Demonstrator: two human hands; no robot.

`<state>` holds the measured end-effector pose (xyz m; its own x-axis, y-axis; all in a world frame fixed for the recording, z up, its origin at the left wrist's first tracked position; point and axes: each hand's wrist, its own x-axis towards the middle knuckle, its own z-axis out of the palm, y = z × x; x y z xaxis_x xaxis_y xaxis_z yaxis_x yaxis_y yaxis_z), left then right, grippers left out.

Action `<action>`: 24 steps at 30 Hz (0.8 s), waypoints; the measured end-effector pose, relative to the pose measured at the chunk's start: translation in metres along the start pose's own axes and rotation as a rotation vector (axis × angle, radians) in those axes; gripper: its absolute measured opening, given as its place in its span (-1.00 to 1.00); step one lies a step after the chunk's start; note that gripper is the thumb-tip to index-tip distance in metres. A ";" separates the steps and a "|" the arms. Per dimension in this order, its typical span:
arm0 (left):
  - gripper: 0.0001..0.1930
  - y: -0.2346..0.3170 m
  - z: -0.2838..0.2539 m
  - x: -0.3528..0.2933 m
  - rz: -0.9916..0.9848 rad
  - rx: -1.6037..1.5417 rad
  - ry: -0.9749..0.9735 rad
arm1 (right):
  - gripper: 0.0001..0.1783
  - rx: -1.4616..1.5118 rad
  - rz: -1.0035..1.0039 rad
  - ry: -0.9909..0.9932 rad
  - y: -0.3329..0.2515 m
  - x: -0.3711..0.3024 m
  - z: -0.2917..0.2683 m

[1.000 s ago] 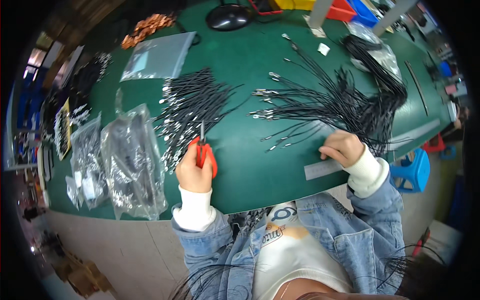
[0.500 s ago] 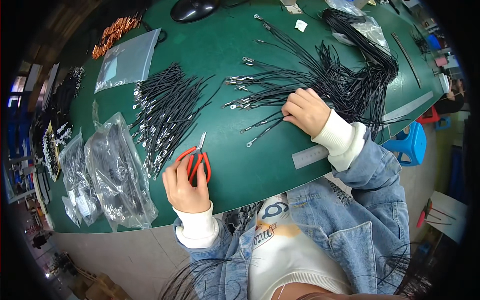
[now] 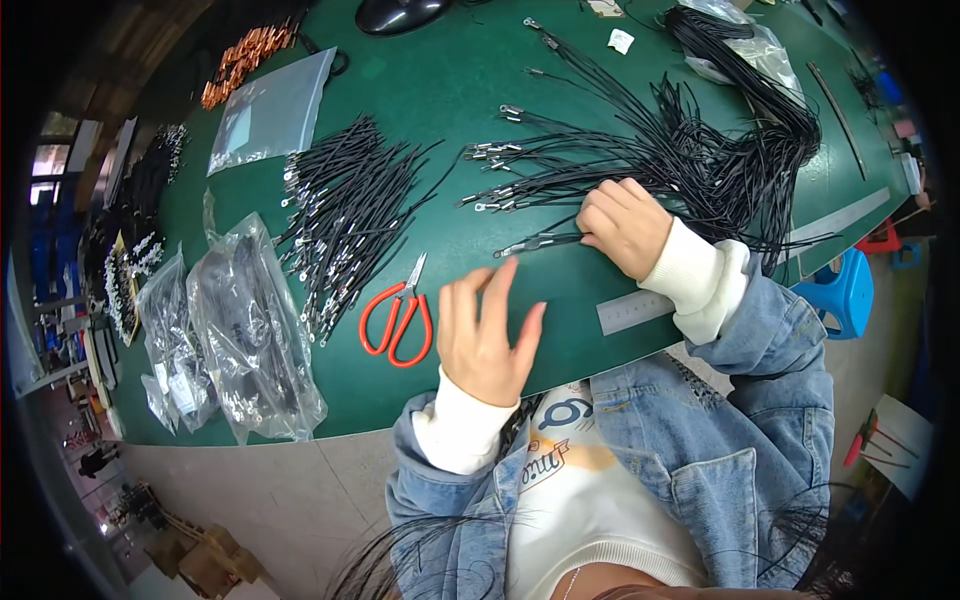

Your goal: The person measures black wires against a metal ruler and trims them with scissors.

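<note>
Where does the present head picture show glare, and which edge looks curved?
In the head view, white glints lie on the larger filled plastic bag; same head view, the front edge of the green table bows, and black fills the corners.

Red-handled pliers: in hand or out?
Out: the red-handled pliers lie on the green tabletop, the left hand beside them but apart.

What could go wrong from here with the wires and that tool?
The right hand seems to pinch a few black wires beside the overlapping long bundle; pulling might drag neighbouring strands along. The red-handled pliers lie with handles spread near the open left hand, so a sideways sweep could knock them.
</note>
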<state>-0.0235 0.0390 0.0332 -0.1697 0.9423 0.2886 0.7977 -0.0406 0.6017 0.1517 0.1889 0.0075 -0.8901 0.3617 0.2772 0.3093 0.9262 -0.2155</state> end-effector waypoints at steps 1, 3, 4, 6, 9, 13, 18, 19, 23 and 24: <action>-0.52 0.004 0.002 0.002 -0.001 0.003 0.001 | -0.79 0.002 -0.002 0.001 0.001 -0.002 -0.003; -0.40 0.008 0.005 0.006 0.061 -0.042 0.011 | -0.79 0.228 0.067 -0.019 0.001 -0.005 -0.010; -0.34 0.008 0.008 0.008 0.074 -0.074 0.021 | -0.82 0.249 0.086 0.009 -0.002 -0.005 -0.013; -0.33 0.015 0.009 0.009 0.063 -0.089 0.043 | -0.84 0.255 0.030 -0.036 -0.006 -0.008 -0.024; -0.33 0.025 0.014 0.015 0.165 0.091 0.001 | -0.88 0.236 -0.035 -0.096 -0.013 -0.019 -0.026; -0.71 0.026 0.035 0.010 0.184 0.193 -0.139 | -0.84 0.284 -0.046 -0.107 -0.020 -0.026 -0.024; -0.80 0.029 0.044 0.012 0.217 0.130 -0.311 | -0.80 0.277 -0.003 -0.101 -0.005 -0.034 -0.021; -0.80 0.031 0.045 0.013 0.192 0.103 -0.351 | -0.78 0.266 -0.007 -0.145 -0.002 -0.036 -0.022; -0.80 0.032 0.045 0.025 0.190 -0.009 -0.276 | -0.80 0.185 -0.013 -0.103 0.015 -0.036 -0.025; -0.80 0.032 0.043 0.028 0.183 -0.079 -0.265 | -0.82 0.225 0.028 -0.020 0.029 -0.040 -0.018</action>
<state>0.0221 0.0777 0.0288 0.1370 0.9702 0.1999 0.7519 -0.2332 0.6166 0.2019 0.2030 0.0071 -0.8895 0.3824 0.2503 0.2531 0.8681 -0.4269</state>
